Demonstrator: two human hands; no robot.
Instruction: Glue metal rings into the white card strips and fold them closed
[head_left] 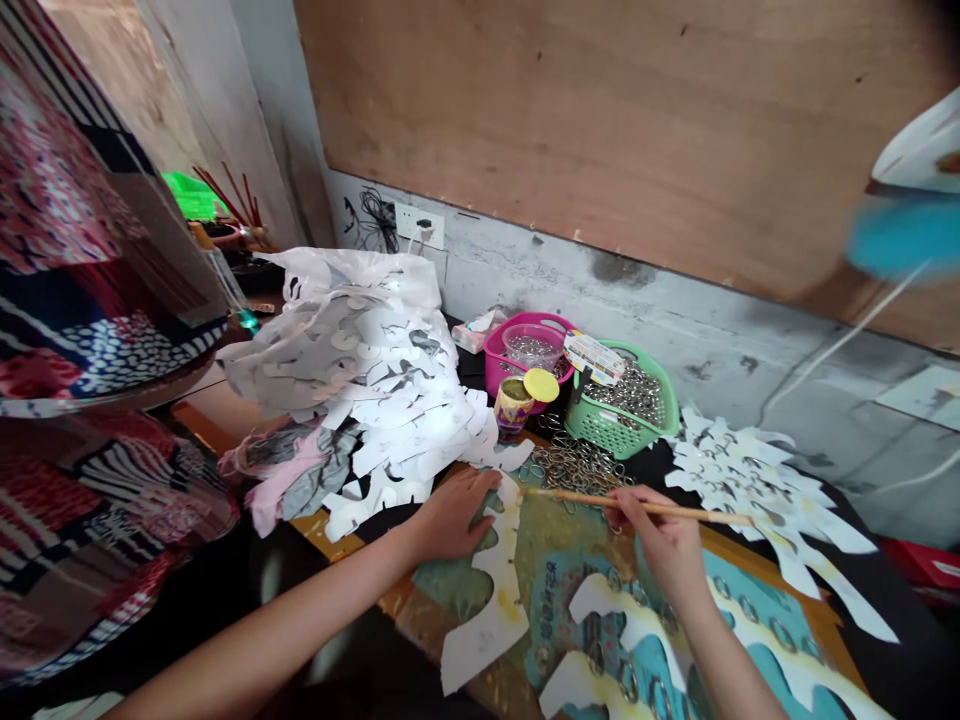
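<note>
The white strip (pixel 506 580) lies flat on the worktop (pixel 559 525), with yellow smears. The left hand (pixel 454 515) rests at its upper left edge, thumb and fingers parted. The right hand (pixel 664 535) grips the brush (pixel 585 498) between its fingers, tip near the strip. Beyond: rings (pixel 574 465), green basket (pixel 607 435), pink basket (pixel 495 373).

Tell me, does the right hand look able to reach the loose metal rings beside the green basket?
Likely yes: the right hand is close beside the loose metal rings, with nothing standing between. However, it grips a slim brush that crosses the pile's near edge, which may hamper picking.
</note>
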